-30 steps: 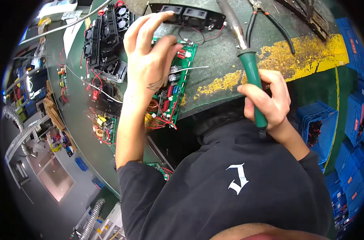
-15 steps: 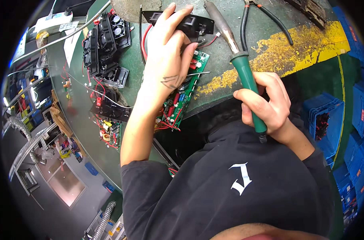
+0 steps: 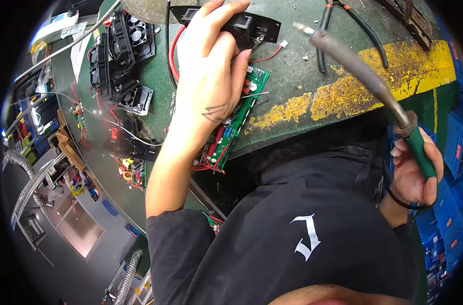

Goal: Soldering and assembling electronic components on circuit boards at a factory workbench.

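Note:
My right hand (image 3: 414,173) is closed around the green handle of a soldering iron (image 3: 366,73), off to the right past the table's edge. Its long metal barrel slants up and left over the table, with the tip near the pliers. My left hand (image 3: 211,66) grips a black panel (image 3: 267,30), tilted on the table, which has a rectangular cutout and metal terminals at its right end. Part of the panel is hidden behind my fingers. Under my left wrist lies a green circuit board (image 3: 236,124) with red parts and wires, partly covered by the hand and forearm.
Pliers with black handles (image 3: 364,33) lie on the green table at the top. Several black fans (image 3: 135,38) are clustered on the left, with another circuit board (image 3: 135,173) nearer me. Blue crates (image 3: 447,203) stand on the right. A worn yellow strip (image 3: 338,104) follows the table's edge.
My right hand has swung the soldering iron right and away from the panel, its barrel now slanting left. My left hand still holds the panel. The view has shifted slightly.

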A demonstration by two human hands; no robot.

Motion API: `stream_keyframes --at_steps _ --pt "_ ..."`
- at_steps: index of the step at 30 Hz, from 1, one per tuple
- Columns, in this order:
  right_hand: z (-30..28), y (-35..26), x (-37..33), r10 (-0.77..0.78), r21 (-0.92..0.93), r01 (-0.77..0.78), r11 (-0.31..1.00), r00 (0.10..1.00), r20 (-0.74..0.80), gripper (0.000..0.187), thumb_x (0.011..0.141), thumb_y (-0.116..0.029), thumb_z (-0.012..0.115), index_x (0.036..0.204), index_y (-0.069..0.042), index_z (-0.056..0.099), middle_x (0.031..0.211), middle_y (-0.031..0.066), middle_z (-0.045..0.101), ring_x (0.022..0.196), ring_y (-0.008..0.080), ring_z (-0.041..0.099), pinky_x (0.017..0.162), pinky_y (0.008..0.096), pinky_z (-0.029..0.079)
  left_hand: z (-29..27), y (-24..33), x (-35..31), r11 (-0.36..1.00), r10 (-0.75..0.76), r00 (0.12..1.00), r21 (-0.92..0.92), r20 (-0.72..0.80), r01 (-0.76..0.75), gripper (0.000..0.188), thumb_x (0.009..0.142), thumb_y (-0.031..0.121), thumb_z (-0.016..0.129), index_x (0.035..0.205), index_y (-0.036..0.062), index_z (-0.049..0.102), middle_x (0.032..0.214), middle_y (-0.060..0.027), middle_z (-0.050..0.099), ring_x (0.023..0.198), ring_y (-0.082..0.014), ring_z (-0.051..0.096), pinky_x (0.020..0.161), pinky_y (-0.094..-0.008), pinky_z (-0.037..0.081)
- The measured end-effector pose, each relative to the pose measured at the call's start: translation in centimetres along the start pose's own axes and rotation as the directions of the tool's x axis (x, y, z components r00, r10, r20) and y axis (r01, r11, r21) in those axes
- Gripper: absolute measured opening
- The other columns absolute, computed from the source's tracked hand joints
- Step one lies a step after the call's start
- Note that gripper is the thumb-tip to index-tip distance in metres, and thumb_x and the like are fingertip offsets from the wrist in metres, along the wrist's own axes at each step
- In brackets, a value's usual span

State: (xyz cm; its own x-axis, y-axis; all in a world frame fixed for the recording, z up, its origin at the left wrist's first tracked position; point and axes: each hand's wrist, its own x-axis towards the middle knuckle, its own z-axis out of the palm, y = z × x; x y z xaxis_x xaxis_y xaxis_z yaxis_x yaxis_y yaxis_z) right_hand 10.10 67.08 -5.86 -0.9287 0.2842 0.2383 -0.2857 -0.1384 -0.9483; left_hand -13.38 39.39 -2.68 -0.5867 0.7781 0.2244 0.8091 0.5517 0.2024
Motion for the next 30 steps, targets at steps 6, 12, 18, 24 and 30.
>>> stream_keyframes --at_steps 6,12,18,24,30 --pt "1.5 2.7 0.9 0.053 0.06 -0.062 0.996 0.989 0.138 0.06 0.097 -0.047 0.046 0.133 -0.001 0.06 0.102 0.0309 0.064 0.077 0.0302 0.061 0.052 0.0302 0.048 7.1 -3.8 1.6 0.872 0.155 0.846 -0.332 -0.51 -0.36 0.024 0.075 -0.001 0.072 0.076 -0.001 0.048 0.136 -0.0254 0.059 0.129 -0.0488 0.052 0.109 -0.0536 0.04" --pt "1.4 3.3 1.2 0.097 0.078 -0.103 0.992 0.992 0.086 0.06 0.097 -0.047 0.047 0.131 0.001 0.061 0.1 0.0303 0.065 0.078 0.0304 0.061 0.052 0.0305 0.048 10.5 -4.8 3.1 0.579 0.148 0.424 -0.269 -0.893 -0.77 0.024 0.075 -0.001 0.072 0.076 0.0 0.048 0.136 -0.0259 0.059 0.129 -0.0488 0.052 0.109 -0.0536 0.039" --pt "1.8 3.8 1.0 0.117 0.082 -0.123 0.989 0.99 0.083 0.06 0.096 -0.046 0.047 0.131 0.001 0.061 0.101 0.0311 0.065 0.079 0.0308 0.062 0.055 0.0311 0.05 10.3 -4.6 2.7 0.602 0.137 0.451 -0.288 -0.882 -0.745 0.022 0.073 -0.002 0.071 0.077 0.0 0.05 0.135 -0.0249 0.059 0.128 -0.0483 0.052 0.109 -0.0541 0.038" --pt "2.4 3.4 1.2 0.056 0.041 -0.061 0.997 0.993 0.108 0.055 0.101 -0.042 0.045 0.128 0.003 0.061 0.1 0.0317 0.066 0.078 0.0293 0.064 0.059 0.0323 0.052 10.3 -4.5 2.8 0.594 0.136 0.447 -0.288 -0.884 -0.751 0.022 0.074 -0.002 0.071 0.077 0.0 0.05 0.134 -0.0249 0.06 0.128 -0.0486 0.052 0.109 -0.0543 0.038" --pt "2.8 3.1 1.3 0.018 -0.045 -0.011 0.999 0.986 0.165 0.054 0.102 -0.043 0.045 0.129 0.001 0.06 0.099 0.0305 0.066 0.078 0.0291 0.064 0.06 0.0325 0.052 10.3 -4.4 2.9 0.573 0.131 0.435 -0.29 -0.891 -0.766 0.022 0.075 -0.002 0.072 0.076 0.0 0.05 0.135 -0.0257 0.06 0.128 -0.0496 0.052 0.11 -0.0549 0.038"
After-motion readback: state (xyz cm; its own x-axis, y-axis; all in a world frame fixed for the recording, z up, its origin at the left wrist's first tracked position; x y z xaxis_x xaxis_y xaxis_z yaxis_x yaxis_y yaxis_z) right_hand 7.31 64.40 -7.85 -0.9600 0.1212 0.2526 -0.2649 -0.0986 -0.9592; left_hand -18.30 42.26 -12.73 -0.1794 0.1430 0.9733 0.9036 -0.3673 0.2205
